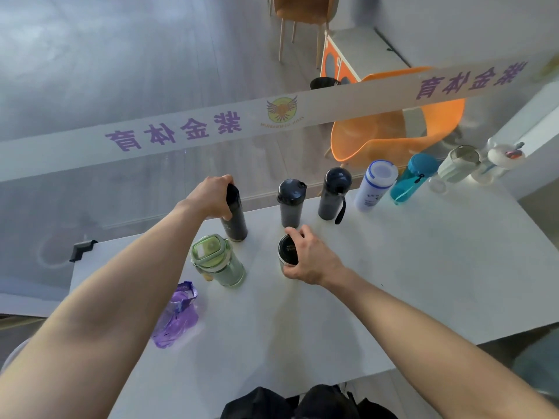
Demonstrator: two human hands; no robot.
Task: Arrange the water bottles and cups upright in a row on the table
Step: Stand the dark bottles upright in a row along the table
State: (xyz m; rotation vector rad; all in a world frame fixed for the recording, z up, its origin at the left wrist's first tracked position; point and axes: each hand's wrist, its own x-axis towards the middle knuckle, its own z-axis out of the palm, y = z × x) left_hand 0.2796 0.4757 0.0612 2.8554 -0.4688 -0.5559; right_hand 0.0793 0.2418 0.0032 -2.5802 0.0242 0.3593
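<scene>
Right now the black flask (pixel 234 214) stands tilted at the left end of the row on the table (pixel 423 267), its long axis near upright, the left hand (pixel 211 196) wrapped round its top. Nearer, the right hand (pixel 308 257) clasps a short black cup (pixel 287 252), seemingly upright, in front of the row's gap. A green bottle (pixel 219 260) waits beside.

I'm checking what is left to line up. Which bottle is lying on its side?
The purple bottle, at the table's near left, by the left forearm. It lies flat, while the green bottle and the far-edge row all stand upright.
</scene>
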